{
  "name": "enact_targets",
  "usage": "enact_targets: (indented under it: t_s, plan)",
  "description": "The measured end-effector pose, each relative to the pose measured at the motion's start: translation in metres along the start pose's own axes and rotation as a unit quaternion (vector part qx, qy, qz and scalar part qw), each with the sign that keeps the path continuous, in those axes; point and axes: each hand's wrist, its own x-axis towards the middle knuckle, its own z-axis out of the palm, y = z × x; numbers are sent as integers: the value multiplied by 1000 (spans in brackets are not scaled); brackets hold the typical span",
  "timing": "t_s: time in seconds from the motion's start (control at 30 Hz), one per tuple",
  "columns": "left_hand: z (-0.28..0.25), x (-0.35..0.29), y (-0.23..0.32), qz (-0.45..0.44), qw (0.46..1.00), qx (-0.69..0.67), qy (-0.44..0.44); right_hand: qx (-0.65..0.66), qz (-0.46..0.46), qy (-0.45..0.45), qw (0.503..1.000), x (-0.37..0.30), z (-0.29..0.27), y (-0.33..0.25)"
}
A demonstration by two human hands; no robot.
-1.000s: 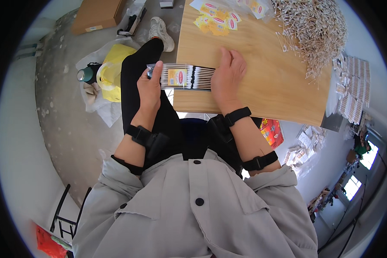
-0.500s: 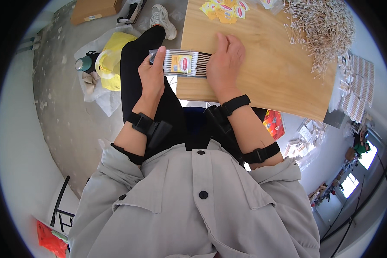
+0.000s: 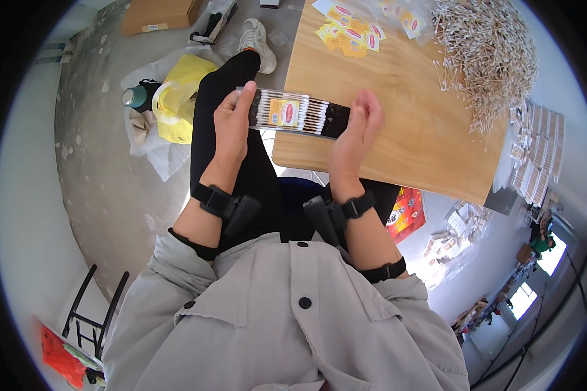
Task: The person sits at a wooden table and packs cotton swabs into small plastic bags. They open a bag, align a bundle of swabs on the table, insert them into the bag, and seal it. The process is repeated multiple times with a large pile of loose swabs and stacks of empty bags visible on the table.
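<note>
My left hand (image 3: 233, 127) is closed round the left end of a flat, clear pack of cotton swabs (image 3: 313, 116), thumb on top. A yellow and white label with a red oval (image 3: 284, 112) shows in its middle. From the pack's right end sticks out a flat black strip (image 3: 336, 118). My right hand (image 3: 353, 140) is closed at that strip's outer end, slightly blurred, its fingers curled and partly hidden. Both hands hold the pack level above the table's left edge and my lap.
The wooden table (image 3: 398, 124) bears loose labels (image 3: 352, 32) and a big heap of loose cotton swabs (image 3: 486, 55). Stacked swab packs (image 3: 538, 143) stand beyond its right edge. On the floor at left lie a yellow bag (image 3: 179, 98), a teal-capped bottle (image 3: 135, 96) and a cardboard box (image 3: 160, 14).
My right hand has moved right and slightly down, away from the swabs. More of the black strip now shows between it and the swabs. The whole view has shifted a little.
</note>
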Motion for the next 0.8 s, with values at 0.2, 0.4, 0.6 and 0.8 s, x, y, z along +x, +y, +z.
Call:
enact_targets:
  t_s: [0.2, 0.4, 0.6, 0.8]
  plan:
    - [0, 3, -3, 12, 1000, 10, -27, 107, 24, -55, 992, -16, 17, 5]
    - [4, 0, -6, 68, 996, 51, -13, 4, -32, -119, 992, -23, 27, -5]
    - [6, 0, -8, 71, 994, 80, 0, -5, -30, -115, 993, -30, 41, -8]
    - [7, -3, -6, 69, 993, 97, 15, -44, -31, -121, 991, -35, 47, -14]
